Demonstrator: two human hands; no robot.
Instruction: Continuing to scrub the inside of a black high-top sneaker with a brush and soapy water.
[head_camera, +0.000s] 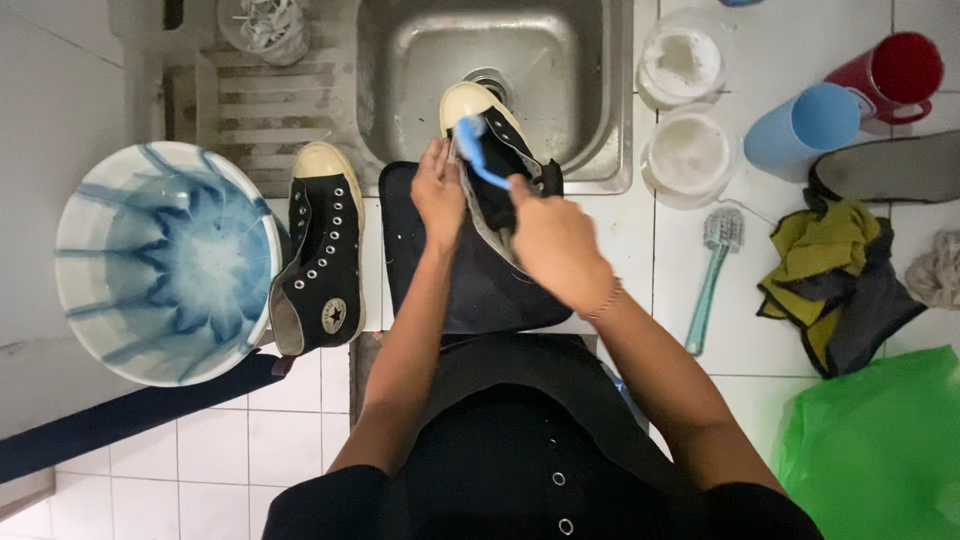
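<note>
Hands, 2: left hand (438, 192) clamped on black high-top sneaker (492, 165) at sink (590, 60) edge, right hand (556, 240) fisted round blue brush (482, 160), bristles on shoe betw. both hands. 2nd sneaker (322, 262) lies well left on counter, by blue-streaked basin (165, 262). 2 white tubs (688, 150), 2 cups (800, 125), 1 teal brush (712, 275) right. Shoe's heel hidden under hands; green bag (880, 440) cut off.
</note>
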